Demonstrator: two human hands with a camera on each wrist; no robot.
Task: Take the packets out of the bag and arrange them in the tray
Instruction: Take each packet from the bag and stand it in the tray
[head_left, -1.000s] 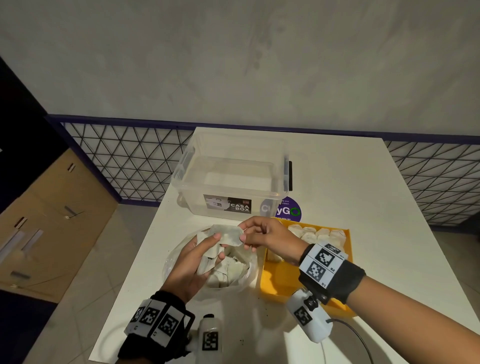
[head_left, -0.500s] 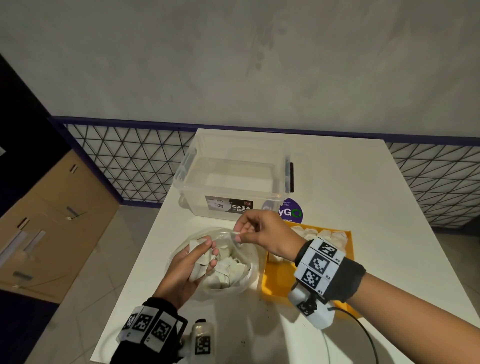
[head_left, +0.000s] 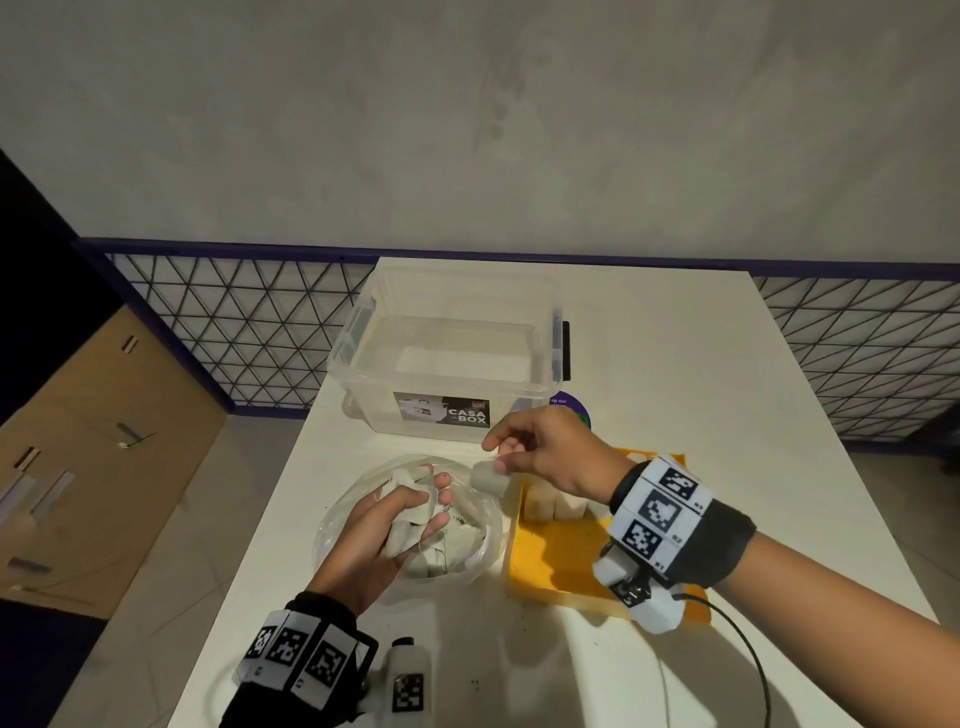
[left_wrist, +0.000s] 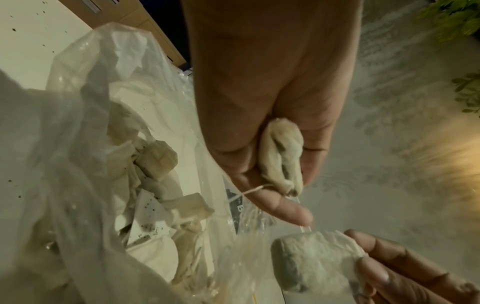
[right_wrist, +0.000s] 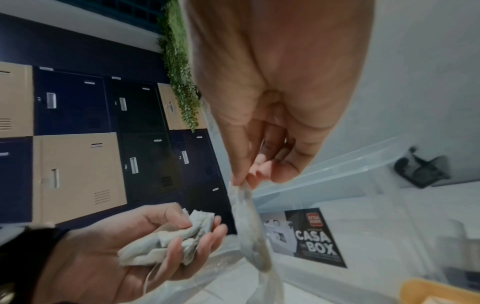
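Observation:
A clear plastic bag (head_left: 343, 525) with several white packets (head_left: 457, 551) lies on the white table. My left hand (head_left: 410, 512) is over the bag's mouth, its fingers curled round a bunch of packets (left_wrist: 281, 158) (right_wrist: 166, 242). My right hand (head_left: 511, 452) pinches a single white packet (head_left: 488, 479) (left_wrist: 311, 261) (right_wrist: 246, 226) by its top edge, above the gap between the bag and the orange tray (head_left: 561, 561). A row of packets (head_left: 553, 501) stands along the tray's far side, partly hidden by my right hand.
A clear lidless storage box (head_left: 452, 358) labelled CASA BOX stands behind the bag. A purple round sticker (head_left: 571, 413) shows beside it. A black cable (head_left: 748, 654) runs from my right wrist over the table's near right. Metal mesh railing (head_left: 234, 322) borders the table's far side.
My right hand has drawn one packet up and to the right, away from my left hand and toward the tray. My left hand stays at the bag with its bunch of packets.

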